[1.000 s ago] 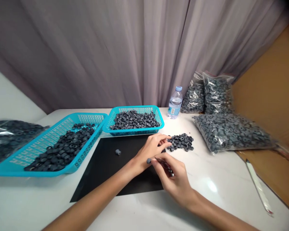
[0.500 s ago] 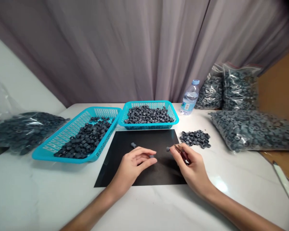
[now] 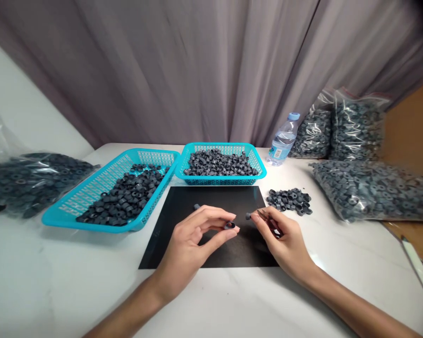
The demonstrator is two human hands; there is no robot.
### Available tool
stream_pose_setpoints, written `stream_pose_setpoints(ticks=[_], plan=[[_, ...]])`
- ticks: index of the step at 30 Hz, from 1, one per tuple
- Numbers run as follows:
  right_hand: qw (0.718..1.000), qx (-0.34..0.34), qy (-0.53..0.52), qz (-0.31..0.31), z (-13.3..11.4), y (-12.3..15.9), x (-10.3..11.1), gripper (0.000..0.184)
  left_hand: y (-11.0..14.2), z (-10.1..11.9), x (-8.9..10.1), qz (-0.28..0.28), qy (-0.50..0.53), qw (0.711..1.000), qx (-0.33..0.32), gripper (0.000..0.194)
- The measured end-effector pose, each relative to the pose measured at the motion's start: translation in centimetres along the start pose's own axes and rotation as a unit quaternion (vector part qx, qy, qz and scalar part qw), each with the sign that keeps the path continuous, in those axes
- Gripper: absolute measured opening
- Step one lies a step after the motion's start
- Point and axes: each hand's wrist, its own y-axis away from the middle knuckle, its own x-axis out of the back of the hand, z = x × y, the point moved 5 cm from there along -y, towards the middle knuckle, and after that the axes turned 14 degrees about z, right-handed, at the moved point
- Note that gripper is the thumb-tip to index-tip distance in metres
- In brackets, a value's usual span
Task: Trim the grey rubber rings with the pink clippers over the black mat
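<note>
From my end I see the left hand (image 3: 189, 239) half curled, thumb and fingertips pinching a hollow dark ring (image 3: 230, 226) above the black mat (image 3: 232, 251). The right hand (image 3: 287, 235), just to its right, has a small grey piece (image 3: 248, 216) between thumb and finger and a slim dark tool (image 3: 263, 215) within its grip. I see another piece (image 3: 196, 206) on the mat beyond the left hand, and a loose pile (image 3: 289, 201) on the desk (image 3: 232, 300) at right.

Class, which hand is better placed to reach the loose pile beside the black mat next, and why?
Probably the right hand: it sits just by the loose pile, while the left hand is farther away. Both hold small grey parts.
</note>
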Motion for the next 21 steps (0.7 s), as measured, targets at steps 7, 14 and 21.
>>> stream_pose_setpoints(ticks=[7,14,21], plan=[[1.000,0.003,-0.002,-0.024,-0.28,0.02,-0.23,0.023,-0.39,-0.18,-0.11,-0.006,-0.011,0.999,0.036,0.012],[0.999,-0.002,-0.002,-0.037,-0.15,0.13,-0.36,0.023,-0.49,-0.56,-0.06,-0.016,-0.065,0.997,0.026,0.013],[0.999,0.020,-0.003,-0.029,-0.69,0.01,-0.30,0.022,-0.30,-0.52,-0.27,-0.025,-0.078,0.997,0.015,0.015]])
